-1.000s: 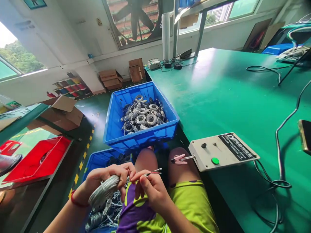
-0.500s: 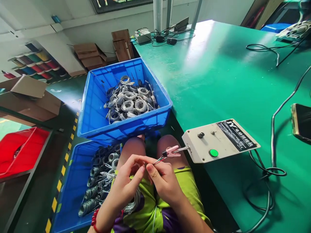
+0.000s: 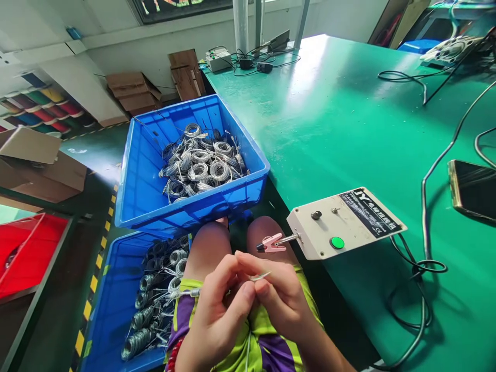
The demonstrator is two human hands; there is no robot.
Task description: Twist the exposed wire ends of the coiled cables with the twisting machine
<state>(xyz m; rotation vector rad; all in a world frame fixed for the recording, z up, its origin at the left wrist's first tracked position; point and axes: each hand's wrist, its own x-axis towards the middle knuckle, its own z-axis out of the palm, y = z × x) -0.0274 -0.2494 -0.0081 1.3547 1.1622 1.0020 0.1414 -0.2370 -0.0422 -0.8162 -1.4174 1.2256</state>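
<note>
Pinching a thin pale wire (image 3: 261, 277), both hands (image 3: 221, 306) (image 3: 284, 297) curled closed, side by side.

Wire (image 3: 260, 277): smooth plastic sheathing. Coils (image 3: 199, 156): silvery plastic sheathing, glossy. Bins (image 3: 145, 170): moulded plastic, smooth, soft sheen. Table (image 3: 329, 129): smooth top, glossy, mirror-bright where light falls. Box (image 3: 310, 237): matt, painted-looking casing; button (image 3: 337, 242), smooth plastic; shaft (image 3: 289, 238), bare shiny metal. Clip (image 3: 276, 243): smooth opaque plastic. Shorts (image 3: 279, 352): soft matt cloth. Phone (image 3: 475, 188): glossy glass face, shiny metallic-looking edge. Cartons (image 3: 129, 92): matt, rough-edged cardboard. Bracelet (image 3: 175, 355): shiny beads.
</note>
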